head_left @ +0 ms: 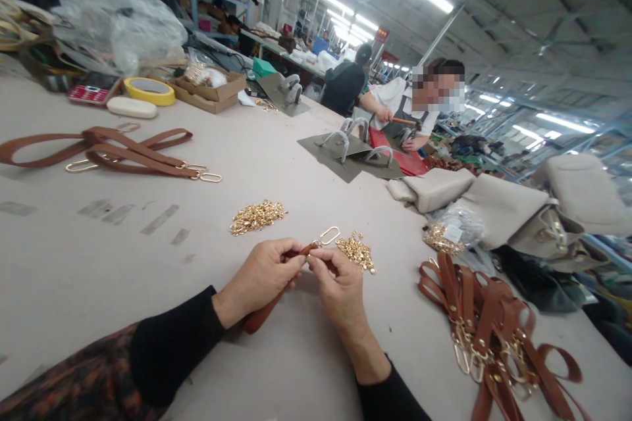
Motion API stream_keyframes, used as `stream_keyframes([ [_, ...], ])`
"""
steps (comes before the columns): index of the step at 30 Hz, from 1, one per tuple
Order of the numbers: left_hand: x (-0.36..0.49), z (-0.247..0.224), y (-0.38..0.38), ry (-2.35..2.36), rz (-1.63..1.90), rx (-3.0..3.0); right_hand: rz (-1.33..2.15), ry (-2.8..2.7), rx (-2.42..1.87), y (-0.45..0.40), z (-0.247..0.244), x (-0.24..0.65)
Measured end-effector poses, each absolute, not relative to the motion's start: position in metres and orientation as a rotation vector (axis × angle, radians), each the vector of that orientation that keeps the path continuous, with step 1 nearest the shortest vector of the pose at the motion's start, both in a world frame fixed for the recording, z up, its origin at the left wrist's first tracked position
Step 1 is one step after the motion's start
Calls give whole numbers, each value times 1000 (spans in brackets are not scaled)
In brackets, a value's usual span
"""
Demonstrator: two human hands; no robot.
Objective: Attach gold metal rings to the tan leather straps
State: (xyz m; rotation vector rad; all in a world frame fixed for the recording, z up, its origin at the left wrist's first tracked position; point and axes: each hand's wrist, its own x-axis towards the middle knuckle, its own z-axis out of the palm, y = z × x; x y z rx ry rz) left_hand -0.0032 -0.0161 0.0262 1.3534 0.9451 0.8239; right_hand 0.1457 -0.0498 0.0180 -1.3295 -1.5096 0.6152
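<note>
Above the near part of the table, my left hand [269, 276] is closed around a brown leather strap [264, 317], whose lower part hangs below the fingers. A gold oval snap hook [330, 235] sticks out from the strap's far end. My right hand [340, 283] meets the left at that end, thumb and fingertips pinched on a tiny gold-coloured fastener, mostly hidden by the fingers. One pile of small gold fasteners [257, 216] lies just beyond my left hand. Another pile of gold fasteners [356, 251] sits close beside my right fingers.
Brown straps with gold hooks [143, 158] lie at left; a heap of similar straps [486, 316] is at right. A cardboard box [210, 93], yellow tape roll [149, 91] and plastic bag [118, 20] stand at back left. Across the table a co-worker [399, 108] holds a hammer.
</note>
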Motion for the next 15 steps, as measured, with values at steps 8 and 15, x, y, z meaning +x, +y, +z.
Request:
stream_keyframes([
  [8,-11,25,-13,908,799,1495,840,-1148,-1250,-50,22,134],
  [15,-7,7,4,831,737,1357,1109,-911,-992,-42,18,127],
])
